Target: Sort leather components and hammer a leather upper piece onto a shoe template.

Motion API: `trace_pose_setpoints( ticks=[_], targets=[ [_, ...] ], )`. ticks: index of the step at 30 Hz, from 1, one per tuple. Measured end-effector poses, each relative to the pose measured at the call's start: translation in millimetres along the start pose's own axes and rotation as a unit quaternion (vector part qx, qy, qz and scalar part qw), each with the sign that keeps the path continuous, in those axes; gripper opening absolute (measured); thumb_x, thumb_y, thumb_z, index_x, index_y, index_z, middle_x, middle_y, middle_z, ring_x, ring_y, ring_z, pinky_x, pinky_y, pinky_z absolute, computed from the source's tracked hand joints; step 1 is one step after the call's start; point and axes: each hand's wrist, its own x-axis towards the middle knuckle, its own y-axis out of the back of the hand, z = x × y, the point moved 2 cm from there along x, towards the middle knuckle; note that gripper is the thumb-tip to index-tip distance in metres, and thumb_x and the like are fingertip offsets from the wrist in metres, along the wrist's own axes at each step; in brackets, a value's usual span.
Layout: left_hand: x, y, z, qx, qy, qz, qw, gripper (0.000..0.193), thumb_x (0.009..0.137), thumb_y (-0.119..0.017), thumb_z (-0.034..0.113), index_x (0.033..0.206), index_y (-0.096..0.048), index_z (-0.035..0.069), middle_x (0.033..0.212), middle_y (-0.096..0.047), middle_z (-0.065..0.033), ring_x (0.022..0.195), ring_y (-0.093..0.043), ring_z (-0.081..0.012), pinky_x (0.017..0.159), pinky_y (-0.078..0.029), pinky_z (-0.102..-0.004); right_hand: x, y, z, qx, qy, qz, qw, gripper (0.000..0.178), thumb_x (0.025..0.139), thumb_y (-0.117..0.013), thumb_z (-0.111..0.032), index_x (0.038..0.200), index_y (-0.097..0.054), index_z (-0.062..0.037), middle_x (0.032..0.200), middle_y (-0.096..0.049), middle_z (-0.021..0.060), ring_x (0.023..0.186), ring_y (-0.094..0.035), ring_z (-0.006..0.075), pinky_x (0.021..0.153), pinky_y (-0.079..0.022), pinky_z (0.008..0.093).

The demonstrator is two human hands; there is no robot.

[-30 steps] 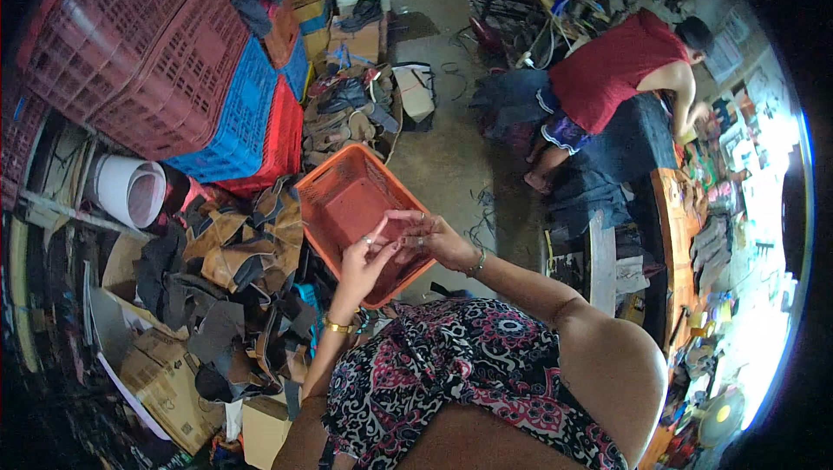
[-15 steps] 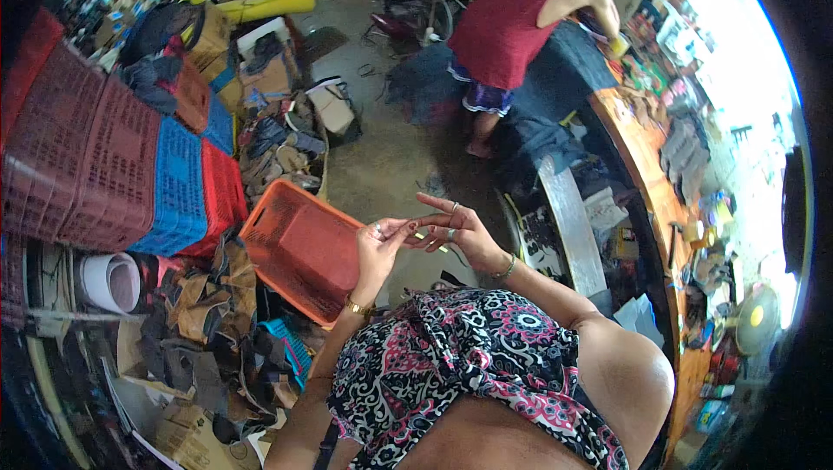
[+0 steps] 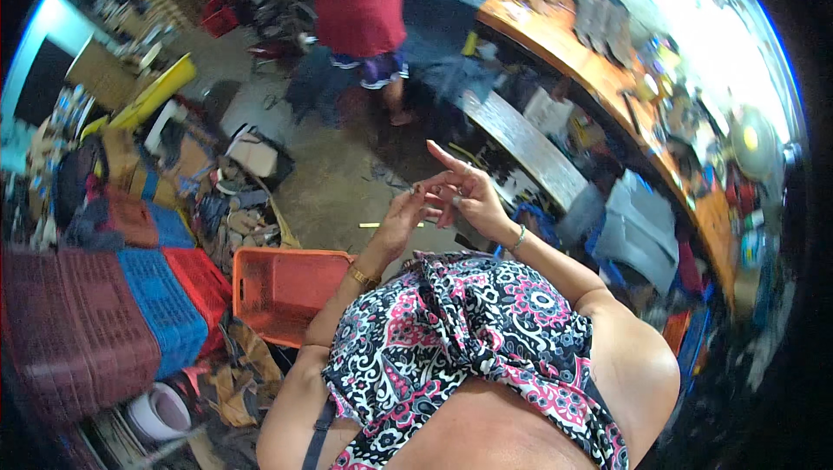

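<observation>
While the bare left hand (image 3: 402, 220) is touching the bare right hand (image 3: 475, 203), can't tell if either grip is holding anything; orange rectangular plastic crate (image 3: 279, 292) is sitting partly behind the left forearm (image 3: 335, 311), careless swinging could be knocking it

A gold-coloured band (image 3: 363, 277) circles the wrist behind the left hand (image 3: 401, 222); a thin bracelet (image 3: 520, 238) sits behind the ringed right hand (image 3: 473, 197). Bodyward of both: a sleeveless black, white and pink patterned top (image 3: 460, 322), dark strap (image 3: 321, 427).
</observation>
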Motion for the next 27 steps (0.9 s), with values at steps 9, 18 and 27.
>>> trace_pose_setpoints(
  ticks=[9, 18, 27],
  targets=[
    [-0.9, 27.8, -13.9, -0.149, 0.022, 0.065, 0.986, 0.026, 0.102, -0.065, 0.026, 0.110, -0.074, 0.003, 0.108, -0.075, -0.0079, 0.100, -0.069, -0.0152, 0.089, -0.055, -0.0337, -13.0, -4.4, 11.6, -0.245, 0.071, -0.021, 0.967, 0.088, 0.088, -0.049, 0.015, 0.164, -0.026, -0.0223, 0.135, -0.068, 0.0043, 0.074, -0.067, 0.0104, 0.061, -0.058, 0.0234],
    [-0.1, 42.7, -39.7, -0.101, -0.032, 0.178, 0.978, 0.015, 0.092, -0.078, 0.013, 0.103, -0.073, 0.005, 0.092, -0.075, -0.0042, 0.084, -0.071, -0.0122, 0.075, -0.058, -0.0263, -16.3, 15.9, 27.7, 0.038, -0.063, -0.014, 0.997, 0.073, 0.099, -0.062, -0.003, 0.162, -0.026, -0.0101, 0.121, -0.072, 0.0150, 0.070, -0.067, 0.0088, 0.061, -0.059, 0.0237],
    [-1.5, 23.2, -29.8, -0.091, 0.084, -0.014, 0.992, 0.036, 0.103, -0.063, 0.028, 0.125, -0.070, 0.000, 0.102, -0.076, -0.0110, 0.088, -0.073, -0.0169, 0.082, -0.060, -0.0333, -22.3, 35.0, 49.1, 0.079, -0.108, 0.019, 0.991, 0.076, 0.098, -0.067, -0.009, 0.162, -0.027, -0.0141, 0.114, -0.073, 0.0108, 0.076, -0.071, 0.0140, 0.065, -0.058, 0.0238]
  ],
)
